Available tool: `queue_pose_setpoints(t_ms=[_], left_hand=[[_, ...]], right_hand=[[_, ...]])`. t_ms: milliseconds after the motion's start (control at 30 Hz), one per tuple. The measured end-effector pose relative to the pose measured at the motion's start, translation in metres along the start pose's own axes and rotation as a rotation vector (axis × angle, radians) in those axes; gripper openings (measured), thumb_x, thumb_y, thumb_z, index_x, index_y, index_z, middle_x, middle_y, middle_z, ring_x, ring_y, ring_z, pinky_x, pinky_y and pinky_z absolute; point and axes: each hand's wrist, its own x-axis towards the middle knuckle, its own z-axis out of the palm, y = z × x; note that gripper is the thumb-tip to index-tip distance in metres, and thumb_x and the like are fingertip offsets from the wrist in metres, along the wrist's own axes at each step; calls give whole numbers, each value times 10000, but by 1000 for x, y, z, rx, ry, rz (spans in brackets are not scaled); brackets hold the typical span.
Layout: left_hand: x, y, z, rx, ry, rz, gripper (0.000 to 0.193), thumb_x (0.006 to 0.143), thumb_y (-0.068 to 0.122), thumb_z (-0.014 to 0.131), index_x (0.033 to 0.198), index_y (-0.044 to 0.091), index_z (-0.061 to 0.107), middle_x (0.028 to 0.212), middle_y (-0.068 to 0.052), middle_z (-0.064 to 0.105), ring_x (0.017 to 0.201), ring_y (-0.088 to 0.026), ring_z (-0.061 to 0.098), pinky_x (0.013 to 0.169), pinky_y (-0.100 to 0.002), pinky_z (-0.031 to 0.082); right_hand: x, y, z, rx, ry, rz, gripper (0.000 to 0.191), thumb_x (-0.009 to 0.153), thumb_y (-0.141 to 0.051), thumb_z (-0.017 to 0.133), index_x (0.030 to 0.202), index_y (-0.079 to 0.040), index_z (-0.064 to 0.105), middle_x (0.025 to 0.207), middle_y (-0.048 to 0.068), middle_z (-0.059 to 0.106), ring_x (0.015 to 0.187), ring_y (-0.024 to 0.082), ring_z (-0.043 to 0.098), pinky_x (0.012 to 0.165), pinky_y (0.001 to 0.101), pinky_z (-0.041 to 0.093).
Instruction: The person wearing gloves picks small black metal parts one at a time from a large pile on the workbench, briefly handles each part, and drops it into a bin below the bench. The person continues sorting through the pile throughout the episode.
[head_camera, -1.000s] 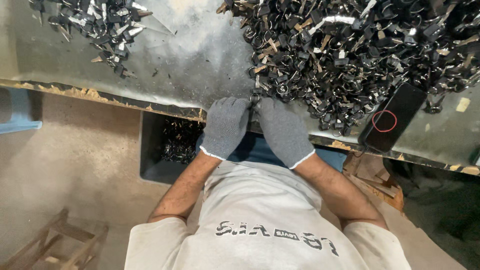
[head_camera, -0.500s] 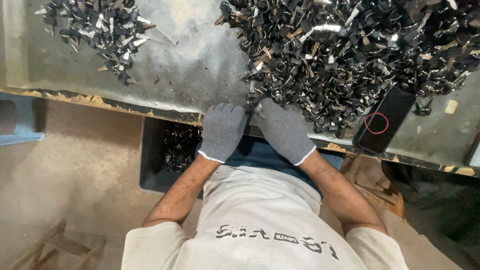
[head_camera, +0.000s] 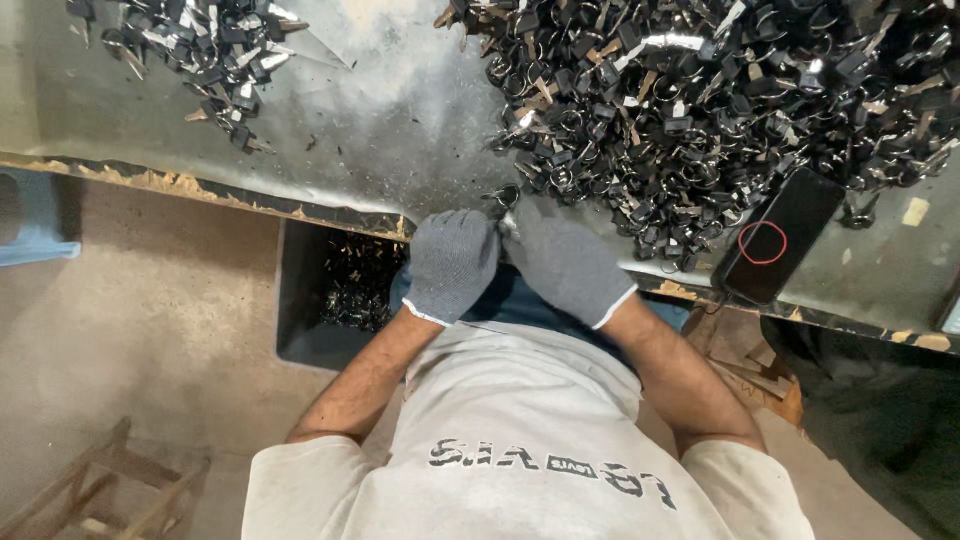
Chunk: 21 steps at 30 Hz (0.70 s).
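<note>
Both my hands wear grey knit gloves and meet at the near edge of a worn metal table (head_camera: 400, 140). My left hand (head_camera: 452, 262) and my right hand (head_camera: 565, 265) pinch one small key with a ring (head_camera: 505, 208) between their fingertips. Just beyond them a big heap of black-headed keys and rings (head_camera: 700, 90) spreads over the right of the table. A smaller heap of the same keys (head_camera: 205, 55) lies at the far left.
A black phone (head_camera: 778, 248) lies on the table's near right edge. Below the table, left of my knees, stands a dark bin (head_camera: 345, 290) holding metal parts. A wooden frame (head_camera: 110, 495) sits on the concrete floor at lower left, and a blue object (head_camera: 35, 250) at the left edge.
My hands stay together at the table edge, fingertips working on the small key. The view has drifted slightly, so the table sits a little higher in the frame.
</note>
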Motion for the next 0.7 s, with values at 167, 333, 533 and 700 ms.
queue_pose_setpoints(t_ms=[167, 333, 533, 700], left_hand=[[6, -5, -27, -91, -315, -270, 255, 1006, 342, 674, 910, 107, 695, 874, -138, 711, 825, -345, 698, 745, -469, 521], [37, -7, -26, -196, 132, 69, 357, 856, 239, 734, 1119, 5, 674, 1079, -172, 701, 967, -392, 671, 843, -472, 530], [45, -11, -17, -384, -278, -204, 193, 892, 220, 757, 1036, 101, 710, 921, -105, 707, 857, -305, 701, 793, -434, 545], [21, -10, -12, -164, -59, -79, 182, 888, 182, 753, 1032, 92, 687, 932, -117, 689, 882, -355, 664, 756, -480, 511]], right_hand=[[-4, 0, -9, 17, -49, 112, 464, 865, -320, 682, 1198, -18, 568, 979, 206, 728, 842, 391, 709, 698, 508, 549], [-15, -9, 19, 21, -143, 21, 418, 929, -282, 697, 1206, 10, 584, 950, 205, 710, 821, 390, 703, 703, 509, 557], [-15, 2, 16, -68, 18, 220, 256, 957, -269, 704, 1024, -42, 606, 931, 183, 672, 833, 378, 684, 701, 512, 548], [-14, 1, 7, -85, 178, 175, 284, 843, -313, 747, 969, -92, 622, 814, 183, 666, 774, 400, 671, 637, 524, 514]])
